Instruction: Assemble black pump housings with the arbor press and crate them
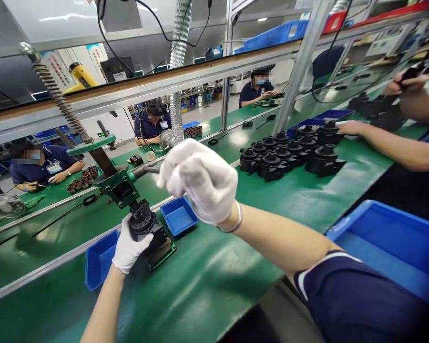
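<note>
A green hand press (123, 188) stands on the bench, its ram down over a round black plastic housing (142, 220). My left hand (130, 247), in a white glove, grips this housing from the near side, thumb and fingers around it on the press base (160, 252). My right hand (202, 181), also gloved, is raised and closed in a fist at the end of the press lever (148, 169). The fingers wrap the lever's end, which they hide. The glove is slightly blurred.
Small blue trays (179, 216) flank the press. Several black housings (282, 152) stand in rows to the right, where a co-worker's hand (350, 127) reaches. A large blue bin (396, 243) is at near right. A metal upright (302, 66) and shelf rail (200, 71) cross ahead.
</note>
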